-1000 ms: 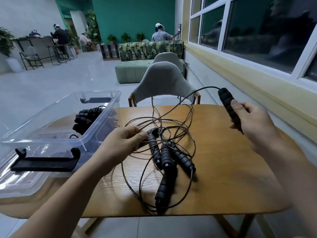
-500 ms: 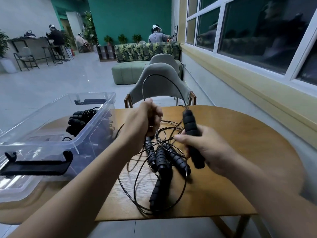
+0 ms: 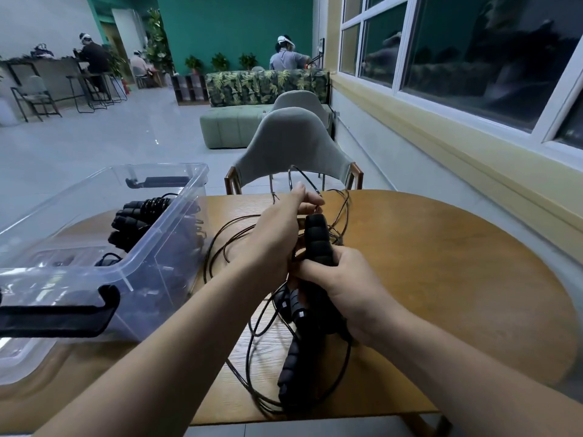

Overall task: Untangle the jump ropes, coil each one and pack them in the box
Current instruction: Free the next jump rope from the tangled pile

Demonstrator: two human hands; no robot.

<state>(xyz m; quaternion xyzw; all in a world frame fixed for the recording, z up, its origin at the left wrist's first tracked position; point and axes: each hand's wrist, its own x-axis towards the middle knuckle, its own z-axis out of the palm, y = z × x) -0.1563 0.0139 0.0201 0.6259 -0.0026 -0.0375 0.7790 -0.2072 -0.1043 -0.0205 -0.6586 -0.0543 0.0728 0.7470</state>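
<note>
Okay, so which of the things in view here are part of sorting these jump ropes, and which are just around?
Part of the job:
- tangled ropes on the table
- handle gripped by the right hand
- cord loop pinched by the left hand
- clear box holding coiled ropes

Just around:
- grey chair
- sofa

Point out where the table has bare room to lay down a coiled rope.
Free: the wooden table right of the right hand, out to its curved edge. Crowded: the middle, under the tangled ropes, and the left side, taken by the clear box.
</note>
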